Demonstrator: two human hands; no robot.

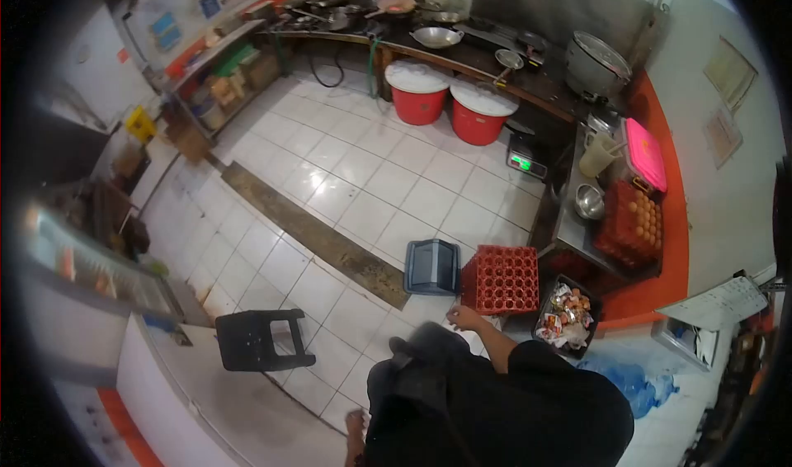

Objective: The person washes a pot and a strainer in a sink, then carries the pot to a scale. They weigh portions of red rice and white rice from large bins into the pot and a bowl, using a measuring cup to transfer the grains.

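Note:
My right hand (464, 317) hangs low beside my body, its fingers loosely bent and apart, with nothing visible in it. Just beyond it stands a stack of red egg trays (506, 280), the top one without eggs. A dark blue-grey swing-top bin lid (432, 266) rests left of the stack, a short way ahead of that hand. My left hand (355, 422) hangs at my other side over the floor tiles, small in view with its fingers mostly hidden. A black plastic stool (262, 340) is the nearest thing ahead of it.
Right of the egg trays is a bin full of rubbish (567, 316), with blue water bottles (631, 384) behind. A steel side table (569, 228) holds filled egg trays (631, 224) and a metal bowl (589, 201). Red tubs (417, 104) and a lit scale (525, 163) stand farther off.

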